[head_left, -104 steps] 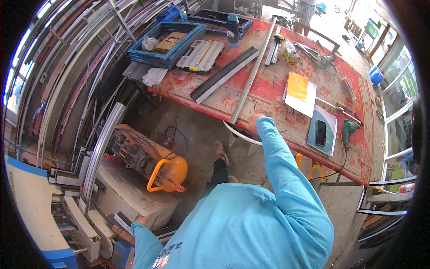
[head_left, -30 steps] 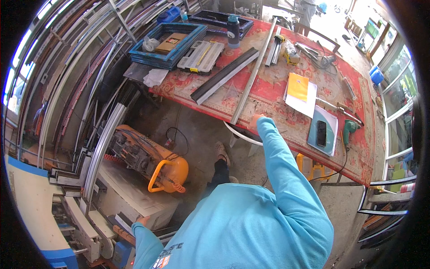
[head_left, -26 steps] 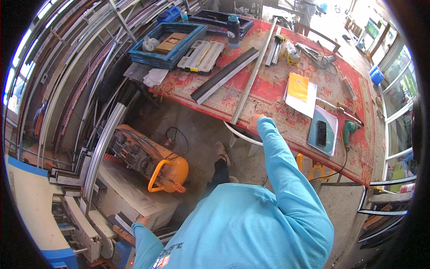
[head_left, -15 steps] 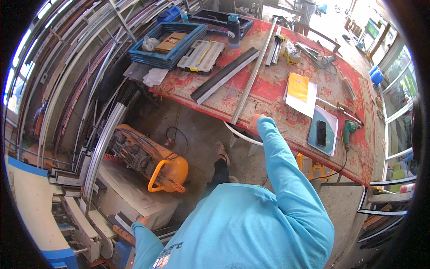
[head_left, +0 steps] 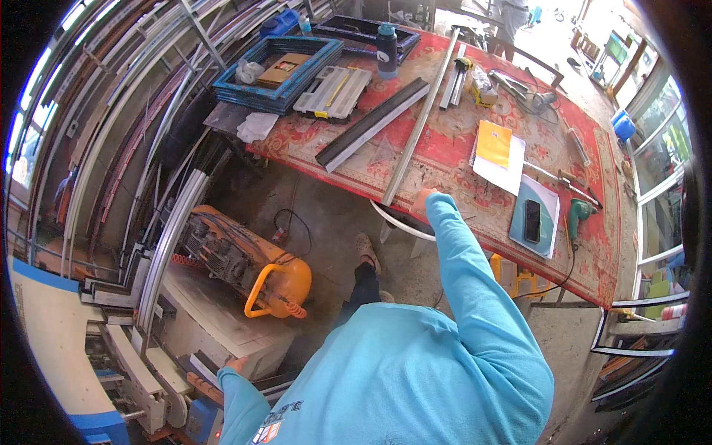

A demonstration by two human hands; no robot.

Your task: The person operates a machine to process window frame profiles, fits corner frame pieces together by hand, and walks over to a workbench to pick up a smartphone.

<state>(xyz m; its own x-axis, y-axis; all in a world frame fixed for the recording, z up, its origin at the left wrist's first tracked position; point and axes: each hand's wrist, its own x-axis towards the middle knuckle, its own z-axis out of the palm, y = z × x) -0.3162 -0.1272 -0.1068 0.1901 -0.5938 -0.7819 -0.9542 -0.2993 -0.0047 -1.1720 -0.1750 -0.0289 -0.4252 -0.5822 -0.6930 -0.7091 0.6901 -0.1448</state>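
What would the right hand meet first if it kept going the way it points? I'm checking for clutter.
Probably the long metal bar: the right hand rests at the table edge by its near end, though depth is unclear.

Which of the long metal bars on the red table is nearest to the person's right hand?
The thin silver bar: its near end lies just beside the right hand at the table edge. The wider dark bar lies farther left.

red patterned table cover (head_left: pixel 445 148), orange compressor tank (head_left: pixel 285 278), turquoise sleeve (head_left: pixel 475 289), blue tray (head_left: pixel 278 78)
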